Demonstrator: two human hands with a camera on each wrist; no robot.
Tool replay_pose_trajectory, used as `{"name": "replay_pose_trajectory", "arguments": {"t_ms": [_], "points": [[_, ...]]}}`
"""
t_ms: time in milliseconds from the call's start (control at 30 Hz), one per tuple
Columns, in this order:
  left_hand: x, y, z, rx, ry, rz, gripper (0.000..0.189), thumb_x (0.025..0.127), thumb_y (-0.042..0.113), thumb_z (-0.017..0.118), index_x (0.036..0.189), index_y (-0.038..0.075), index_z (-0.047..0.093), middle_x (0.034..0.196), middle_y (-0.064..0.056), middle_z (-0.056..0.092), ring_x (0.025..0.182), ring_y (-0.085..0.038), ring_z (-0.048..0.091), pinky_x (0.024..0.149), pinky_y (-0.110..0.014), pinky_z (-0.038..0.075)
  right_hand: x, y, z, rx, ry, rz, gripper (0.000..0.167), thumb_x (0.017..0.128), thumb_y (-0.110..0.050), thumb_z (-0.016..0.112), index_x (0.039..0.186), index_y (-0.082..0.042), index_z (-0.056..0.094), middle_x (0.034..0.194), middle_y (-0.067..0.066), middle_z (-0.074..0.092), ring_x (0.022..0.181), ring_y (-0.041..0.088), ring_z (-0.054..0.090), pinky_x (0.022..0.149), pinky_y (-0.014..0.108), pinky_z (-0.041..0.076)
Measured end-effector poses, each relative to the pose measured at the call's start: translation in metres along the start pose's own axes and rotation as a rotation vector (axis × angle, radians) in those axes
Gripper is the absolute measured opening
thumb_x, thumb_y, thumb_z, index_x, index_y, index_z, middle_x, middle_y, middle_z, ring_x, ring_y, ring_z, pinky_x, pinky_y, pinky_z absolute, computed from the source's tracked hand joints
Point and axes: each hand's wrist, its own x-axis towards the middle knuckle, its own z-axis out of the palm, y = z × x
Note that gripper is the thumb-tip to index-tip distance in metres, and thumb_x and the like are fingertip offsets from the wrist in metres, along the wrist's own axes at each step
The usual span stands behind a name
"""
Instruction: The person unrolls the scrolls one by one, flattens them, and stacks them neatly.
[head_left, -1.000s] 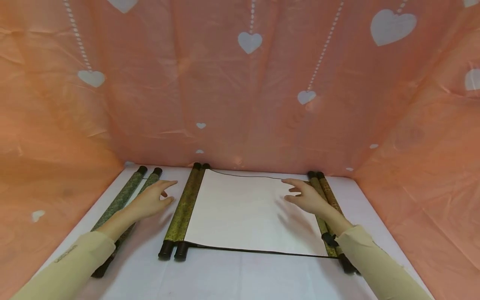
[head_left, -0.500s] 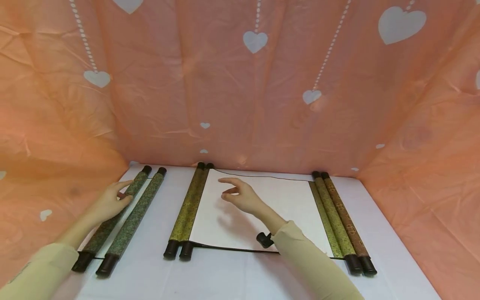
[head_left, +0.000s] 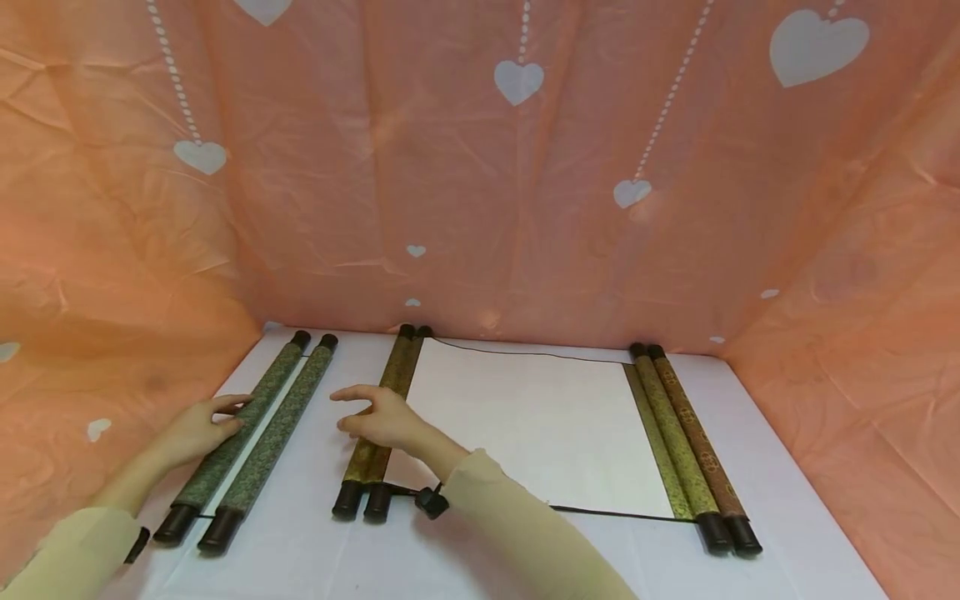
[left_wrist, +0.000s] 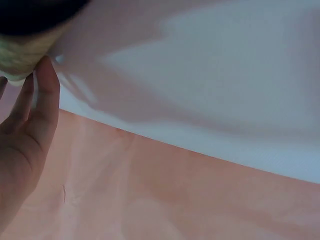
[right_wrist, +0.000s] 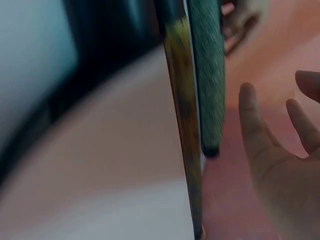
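Note:
On the left side of the table lies a scroll with two green patterned rollers (head_left: 277,437), dark knobs at their ends and a thin strip of white between them. My left hand (head_left: 191,431) is at the outer roller, thumb and fingertips against its left side; in the left wrist view the fingers (left_wrist: 46,95) reach up to the roll, fairly straight. My right hand (head_left: 384,417) hovers with fingers parted over the left rollers of the unrolled yellow-green scroll (head_left: 525,425), holding nothing. Its fingers (right_wrist: 250,117) are spread in the right wrist view.
A brown patterned roller (head_left: 693,433) lies along the right end of the unrolled scroll. White cloth (head_left: 780,483) covers the table. A pink-orange curtain (head_left: 480,192) with white hearts closes off the back and both sides.
My right hand has swept left from the white sheet's right end, across it, to its left rollers. My left hand has moved left and down, from above the green scroll to its outer roller.

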Motion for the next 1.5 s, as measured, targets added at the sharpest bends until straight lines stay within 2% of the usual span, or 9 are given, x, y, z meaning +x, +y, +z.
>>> {"name": "replay_pose_trajectory", "arguments": {"t_ms": [100, 200, 333, 500, 633, 867, 1067, 1300, 1500], "points": [[-0.002, 0.002, 0.001, 0.01, -0.002, -0.009, 0.043, 0.098, 0.009, 0.064, 0.135, -0.012, 0.058, 0.112, -0.034, 0.068, 0.107, -0.053, 0.064, 0.084, -0.059, 0.051, 0.006, 0.001, 0.022, 0.027, -0.046, 0.038, 0.043, 0.097, -0.013, 0.071, 0.14, -0.019, 0.068, 0.14, -0.004, 0.063, 0.096, 0.019, 0.076, 0.076, 0.025, 0.057], [-0.004, 0.006, 0.001, -0.016, -0.03, -0.032, 0.045, 0.1, 0.011, 0.064, 0.137, -0.011, 0.056, 0.113, -0.035, 0.068, 0.085, -0.038, 0.069, 0.071, -0.047, 0.054, 0.01, 0.002, 0.041, 0.03, -0.075, 0.065, 0.043, 0.097, -0.012, 0.071, 0.14, -0.017, 0.067, 0.142, -0.003, 0.061, 0.091, 0.017, 0.075, 0.077, 0.026, 0.057], [-0.007, 0.014, 0.003, -0.105, -0.08, -0.082, 0.048, 0.104, 0.014, 0.061, 0.143, -0.012, 0.051, 0.119, -0.038, 0.064, 0.065, -0.019, 0.062, 0.054, -0.034, 0.052, 0.016, 0.004, 0.059, 0.005, -0.096, 0.106, 0.045, 0.098, -0.012, 0.07, 0.142, -0.02, 0.066, 0.141, 0.001, 0.061, 0.082, 0.013, 0.073, 0.074, 0.025, 0.056], [-0.01, 0.023, 0.007, -0.15, -0.097, -0.094, 0.05, 0.105, 0.016, 0.059, 0.144, -0.014, 0.047, 0.118, -0.04, 0.064, 0.074, -0.019, 0.065, 0.053, -0.034, 0.054, 0.02, 0.004, 0.074, 0.018, -0.124, 0.171, 0.053, 0.098, -0.012, 0.071, 0.148, -0.024, 0.06, 0.143, 0.003, 0.061, 0.08, 0.014, 0.073, 0.071, 0.026, 0.057], [-0.01, 0.029, 0.011, -0.117, -0.082, -0.09, 0.05, 0.104, 0.017, 0.061, 0.143, -0.011, 0.05, 0.115, -0.037, 0.067, 0.074, -0.021, 0.067, 0.055, -0.036, 0.054, 0.021, 0.003, 0.082, 0.041, -0.132, 0.191, 0.059, 0.098, -0.012, 0.071, 0.153, -0.024, 0.054, 0.147, 0.003, 0.059, 0.079, 0.017, 0.074, 0.072, 0.026, 0.057], [-0.009, 0.033, 0.013, -0.032, -0.028, -0.082, 0.047, 0.102, 0.017, 0.065, 0.139, -0.01, 0.054, 0.105, -0.031, 0.072, 0.098, -0.048, 0.07, 0.078, -0.058, 0.055, 0.022, 0.001, 0.09, 0.043, -0.048, 0.224, 0.061, 0.096, -0.013, 0.075, 0.152, -0.023, 0.055, 0.144, 0.004, 0.062, 0.077, 0.019, 0.075, 0.074, 0.026, 0.056], [-0.01, 0.044, 0.009, -0.147, -0.081, -0.146, 0.052, 0.104, 0.017, 0.062, 0.144, -0.013, 0.047, 0.108, -0.034, 0.07, 0.085, -0.03, 0.07, 0.064, -0.04, 0.056, 0.02, 0.0, 0.095, -0.065, 0.079, 0.233, 0.06, 0.093, -0.018, 0.08, 0.149, -0.026, 0.059, 0.124, -0.003, 0.068, 0.102, 0.012, 0.067, 0.089, 0.028, 0.053], [-0.02, 0.06, 0.008, -0.272, -0.115, -0.208, 0.06, 0.108, 0.024, 0.058, 0.152, -0.013, 0.037, 0.117, -0.035, 0.066, 0.078, -0.018, 0.062, 0.063, -0.033, 0.056, 0.013, 0.001, 0.087, 0.134, 0.144, 0.181, 0.064, 0.088, -0.012, 0.085, 0.147, -0.022, 0.061, 0.114, -0.002, 0.065, 0.098, 0.012, 0.065, 0.078, 0.029, 0.055], [-0.026, 0.07, 0.008, -0.347, -0.095, -0.251, 0.063, 0.109, 0.026, 0.056, 0.154, -0.011, 0.035, 0.124, -0.039, 0.063, 0.074, -0.016, 0.058, 0.064, -0.032, 0.054, 0.006, 0.006, 0.073, 0.325, 0.092, 0.154, 0.067, 0.087, -0.008, 0.083, 0.148, -0.022, 0.059, 0.124, -0.001, 0.065, 0.114, 0.017, 0.064, 0.086, 0.033, 0.055]]}}
